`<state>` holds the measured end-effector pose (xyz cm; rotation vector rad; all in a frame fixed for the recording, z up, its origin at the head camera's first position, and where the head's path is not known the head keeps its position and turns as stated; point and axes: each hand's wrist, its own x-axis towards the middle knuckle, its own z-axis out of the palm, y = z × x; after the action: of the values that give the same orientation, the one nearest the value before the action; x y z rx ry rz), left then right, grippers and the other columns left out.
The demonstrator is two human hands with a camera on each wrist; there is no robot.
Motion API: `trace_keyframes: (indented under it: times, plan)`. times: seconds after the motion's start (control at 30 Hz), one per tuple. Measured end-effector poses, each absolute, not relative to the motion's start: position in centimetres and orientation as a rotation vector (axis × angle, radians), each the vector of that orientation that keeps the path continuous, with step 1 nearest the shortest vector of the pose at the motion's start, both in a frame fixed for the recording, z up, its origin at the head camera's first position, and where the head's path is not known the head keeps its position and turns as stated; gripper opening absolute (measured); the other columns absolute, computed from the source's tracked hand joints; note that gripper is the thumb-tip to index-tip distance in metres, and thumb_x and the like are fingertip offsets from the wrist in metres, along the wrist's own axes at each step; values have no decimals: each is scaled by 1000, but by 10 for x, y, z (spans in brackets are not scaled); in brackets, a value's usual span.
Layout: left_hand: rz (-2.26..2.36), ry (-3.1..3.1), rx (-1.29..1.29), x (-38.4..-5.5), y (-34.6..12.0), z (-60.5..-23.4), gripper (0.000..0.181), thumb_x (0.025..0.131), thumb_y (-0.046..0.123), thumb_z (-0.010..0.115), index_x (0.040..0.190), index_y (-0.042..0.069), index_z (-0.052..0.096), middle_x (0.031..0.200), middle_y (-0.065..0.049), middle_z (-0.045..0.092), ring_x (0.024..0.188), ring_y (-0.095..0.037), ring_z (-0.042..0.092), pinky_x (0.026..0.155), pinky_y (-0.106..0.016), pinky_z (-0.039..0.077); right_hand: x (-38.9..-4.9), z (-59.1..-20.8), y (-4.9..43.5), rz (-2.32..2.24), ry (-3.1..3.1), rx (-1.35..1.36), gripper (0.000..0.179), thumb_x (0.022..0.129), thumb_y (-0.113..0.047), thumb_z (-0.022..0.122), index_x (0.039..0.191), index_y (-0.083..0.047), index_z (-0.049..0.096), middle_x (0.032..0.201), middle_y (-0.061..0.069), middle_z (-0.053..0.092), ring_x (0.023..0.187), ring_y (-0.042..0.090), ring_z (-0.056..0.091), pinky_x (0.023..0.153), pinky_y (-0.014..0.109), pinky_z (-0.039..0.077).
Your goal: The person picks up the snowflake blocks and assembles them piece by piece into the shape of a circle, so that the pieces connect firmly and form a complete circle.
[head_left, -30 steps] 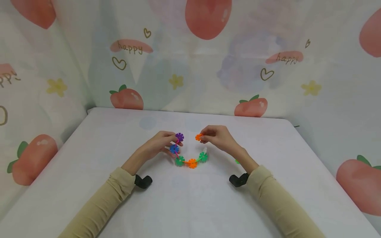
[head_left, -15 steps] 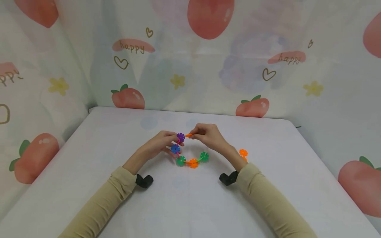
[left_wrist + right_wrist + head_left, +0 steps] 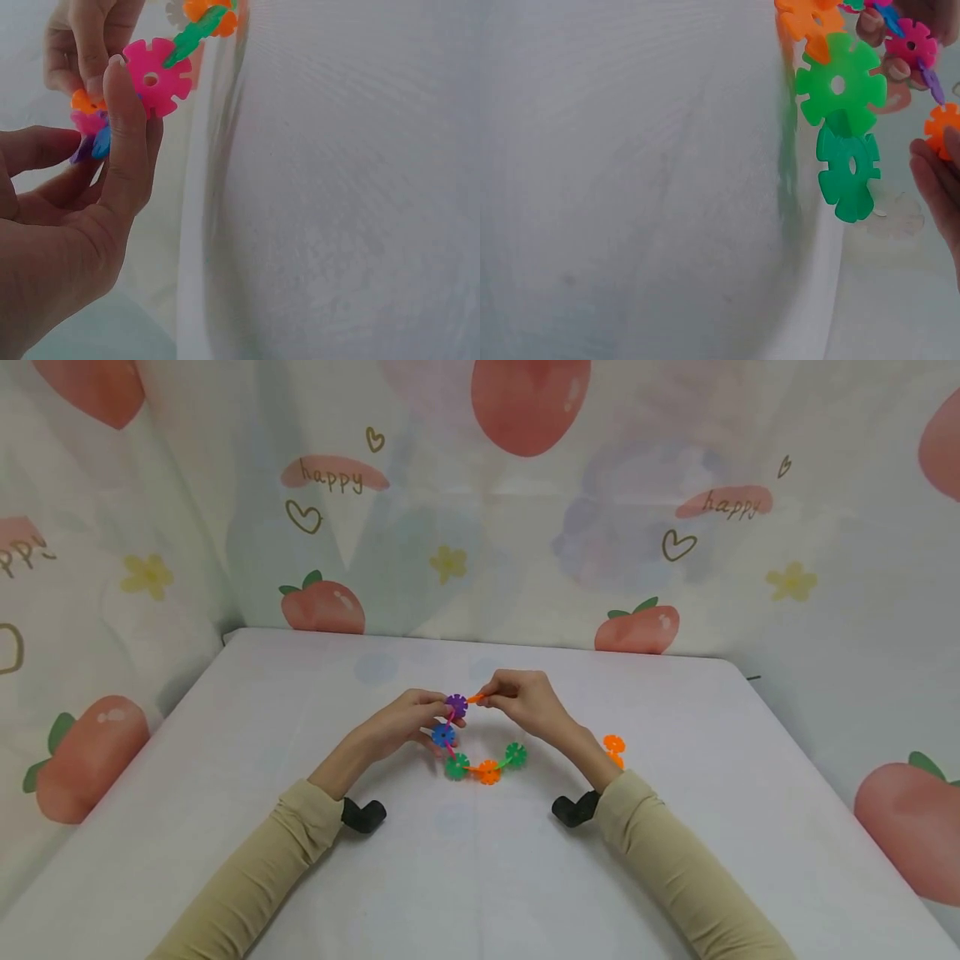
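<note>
A chain of notched plastic discs curves below my hands in the head view. It runs from a purple disc [image 3: 457, 706] through a blue disc [image 3: 443, 736] to a green disc [image 3: 457, 767], an orange disc and another green disc [image 3: 515, 754]; pink discs link the left part. My left hand [image 3: 408, 722] pinches the chain at its purple end. Thumb and forefinger of my right hand [image 3: 521, 700] pinch a separate orange disc [image 3: 942, 131], edge-on against the purple disc's rim. The right wrist view cannot tell whether their slots are joined.
Two loose orange discs [image 3: 614, 746] lie beside the right forearm, partly hidden by it. A clear disc [image 3: 904, 214] lies near the chain's green end. Black wrist mounts [image 3: 576, 810] sit under both wrists. Patterned cloth walls [image 3: 480, 552] enclose the white table [image 3: 465, 877].
My right hand has moved left, bringing its orange disc to the purple disc and turning it edge-on. The loose orange discs have come into view. In the last half second almost nothing has moved.
</note>
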<state>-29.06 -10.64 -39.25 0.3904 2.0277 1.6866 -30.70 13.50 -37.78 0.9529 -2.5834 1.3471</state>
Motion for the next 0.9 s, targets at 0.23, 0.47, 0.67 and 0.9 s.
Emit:
trace_keyframes:
  times: [0.23,0.47,0.67,0.9]
  plan:
    - [1678,2030,431,-288,-107,-390,33,107,17,49,125,-6,63,128,-26,67,95,-23,69,78,-37,64,-306,-378,131,1357,-2559,969,4,92,-5,76,91,-1,75,94,11,79,90,25,78,85,34,62]
    - [1677,2069,462,-288,-105,-391,31,109,12,46,124,-8,64,125,-27,68,89,-21,65,71,-34,63,-308,-382,127,1380,-2489,1005,5,89,3,77,90,-2,78,92,14,79,89,27,78,84,36,62]
    - [1723,2068,456,-288,-99,-392,31,109,16,47,121,-7,64,125,-27,66,90,-22,66,76,-36,64,-310,-376,129,1261,-2537,992,6,90,-1,76,95,-4,79,95,11,79,92,25,78,86,35,62]
    - [1687,2027,394,-288,-105,-390,24,105,15,50,116,-4,60,124,-25,68,103,-30,70,82,-43,63,-305,-367,157,1009,-2712,996,22,97,-9,71,119,-6,73,113,14,76,100,24,74,92,42,61]
